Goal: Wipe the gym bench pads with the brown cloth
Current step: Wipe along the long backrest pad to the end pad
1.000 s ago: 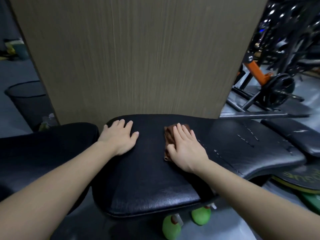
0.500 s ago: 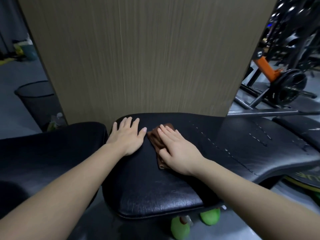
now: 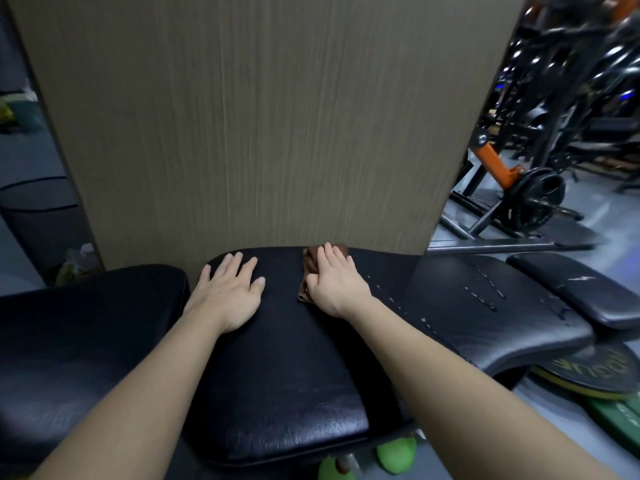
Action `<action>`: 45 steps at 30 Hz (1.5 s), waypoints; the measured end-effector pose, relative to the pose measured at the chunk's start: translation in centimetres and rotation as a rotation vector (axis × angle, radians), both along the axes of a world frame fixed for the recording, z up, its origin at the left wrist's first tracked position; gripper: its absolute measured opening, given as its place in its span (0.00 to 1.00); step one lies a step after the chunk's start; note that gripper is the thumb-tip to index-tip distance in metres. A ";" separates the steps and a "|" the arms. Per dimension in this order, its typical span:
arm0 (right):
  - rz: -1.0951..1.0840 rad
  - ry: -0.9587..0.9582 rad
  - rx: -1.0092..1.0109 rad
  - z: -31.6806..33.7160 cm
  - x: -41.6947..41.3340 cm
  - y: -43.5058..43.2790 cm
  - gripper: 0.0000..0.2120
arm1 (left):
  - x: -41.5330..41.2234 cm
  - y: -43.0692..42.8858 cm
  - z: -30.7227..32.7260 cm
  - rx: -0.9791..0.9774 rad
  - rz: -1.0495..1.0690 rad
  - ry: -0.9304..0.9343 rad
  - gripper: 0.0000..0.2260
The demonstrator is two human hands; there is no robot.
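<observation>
Brown cloth [image 3: 309, 264], folded small, lies at the far edge of the middle bench pad [image 3: 277, 358], close against the wood-grain panel [image 3: 242, 116] behind it. Our right hand [image 3: 335, 283] lies flat on top of it, fingers straight and held together, pressing it down onto the black vinyl. The thumb sits at the cloth's left edge, and we cannot tell whether it hooks the fold. Our left hand [image 3: 230, 294] rests just beside, apart from the cloth, palm down with fingers slightly spread, bracing on the same pad.

We judge ourselves to be in the middle of the wiping itself, with a stroke at its far end. The next move calls for drawing the cloth toward us along the pad under steady, flat pressure, so that it slides instead of bunching, then shifting sideways for a fresh lane. The left hand will have to lift off wherever the cloth must pass. The long pad [image 3: 491, 317] to the right shows pale streaks, wet or worn we cannot say, and the pad [image 3: 86, 323] to the left looks to need its turn as well.
</observation>
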State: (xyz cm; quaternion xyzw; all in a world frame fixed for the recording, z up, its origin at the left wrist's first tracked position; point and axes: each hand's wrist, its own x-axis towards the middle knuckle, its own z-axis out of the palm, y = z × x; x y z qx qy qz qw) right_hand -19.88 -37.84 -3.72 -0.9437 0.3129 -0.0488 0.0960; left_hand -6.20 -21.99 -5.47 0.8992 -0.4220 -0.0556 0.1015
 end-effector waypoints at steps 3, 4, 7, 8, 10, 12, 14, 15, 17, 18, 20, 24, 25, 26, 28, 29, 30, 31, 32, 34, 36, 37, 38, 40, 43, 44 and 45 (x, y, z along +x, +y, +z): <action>0.131 0.008 -0.028 0.3 -4.3 2.9 0.32 | -0.2 0.0 0.2 0.010 -0.002 0.013 0.27; 0.181 0.014 -0.044 0.4 -5.8 4.1 0.32 | -0.2 0.0 0.2 0.014 -0.004 0.018 0.27; 0.299 0.011 -0.101 0.5 -10.3 8.0 0.34 | -0.3 0.1 0.4 0.031 -0.008 0.034 0.27; 0.315 0.015 -0.105 0.4 -11.6 9.1 0.36 | -0.3 0.1 0.4 0.033 -0.007 0.038 0.27; 0.321 0.042 -0.075 0.5 -13.3 10.5 0.37 | -0.4 0.1 0.4 0.040 -0.004 0.033 0.27; 0.304 0.055 -0.062 0.7 -13.6 10.8 0.37 | -0.4 0.0 0.3 0.048 -0.001 0.027 0.27; 0.264 0.043 -0.075 0.5 -12.4 10.4 0.37 | -0.3 0.0 0.3 0.049 0.002 0.023 0.27; 0.236 0.041 -0.080 0.5 -11.3 9.9 0.38 | -0.2 0.0 0.3 0.048 0.002 0.019 0.27; 0.157 0.025 -0.053 0.2 -8.1 8.3 0.36 | -0.3 0.0 0.2 0.046 0.002 0.015 0.27; 0.102 0.014 -0.040 0.0 -6.2 7.2 0.34 | -0.3 0.0 0.2 0.044 0.004 0.010 0.27; -0.039 0.013 -0.012 -0.1 -2.1 4.5 0.34 | -0.3 0.0 0.1 0.040 0.008 0.004 0.27; -0.427 0.084 0.037 0.5 5.0 -0.9 0.41 | -0.2 0.0 0.1 0.024 0.010 0.006 0.27; -0.529 0.082 0.069 1.1 6.3 -1.9 0.43 | -0.2 0.0 0.0 0.015 0.012 0.006 0.27; -0.602 0.066 0.108 1.5 7.0 -2.8 0.41 | -0.2 0.0 0.0 0.005 0.014 0.004 0.27; -0.723 0.035 0.182 2.3 7.3 -3.7 0.37 | -0.1 -0.2 -0.1 -0.017 0.012 -0.017 0.27; -0.737 -0.007 0.213 2.2 7.4 -4.0 0.36 | 0.0 -0.2 -0.2 -0.027 0.010 -0.024 0.27; -0.701 -0.028 0.271 2.5 7.4 -3.9 0.37 | 0.0 -0.2 -0.2 -0.032 0.011 -0.023 0.27; -0.673 -0.015 0.269 2.8 7.2 -3.8 0.37 | 0.1 -0.3 -0.3 -0.032 0.010 -0.020 0.27; -0.654 0.056 0.216 2.9 6.9 -3.6 0.36 | 0.2 -0.3 -0.3 -0.030 0.010 -0.019 0.27; -0.592 0.120 0.098 2.8 5.8 -3.4 0.37 | 0.2 -0.5 -0.3 -0.022 0.012 -0.020 0.27; -0.487 0.171 0.078 2.1 3.7 -3.2 0.40 | 0.2 -0.5 -0.2 -0.006 0.012 -0.022 0.28; -0.400 0.154 0.060 1.7 2.4 -2.8 0.39 | 0.1 -0.4 -0.1 0.003 0.011 -0.019 0.28; -0.328 0.130 0.033 1.2 1.2 -2.2 0.37 | 0.0 -0.4 -0.1 0.011 0.008 -0.014 0.28; -0.196 0.076 -0.008 0.4 -1.4 -0.3 0.34 | -0.1 -0.2 0.2 0.028 0.002 -0.005 0.27; -0.039 0.050 -0.031 0.1 -4.8 3.5 0.33 | -0.3 0.2 0.4 0.041 -0.001 0.009 0.27; 0.004 0.055 -0.059 0.1 -6.0 4.6 0.34 | -0.4 0.3 0.4 0.045 0.002 0.009 0.27; 0.038 0.060 -0.093 0.0 -6.9 5.5 0.35 | -0.5 0.3 0.4 0.050 0.004 0.008 0.27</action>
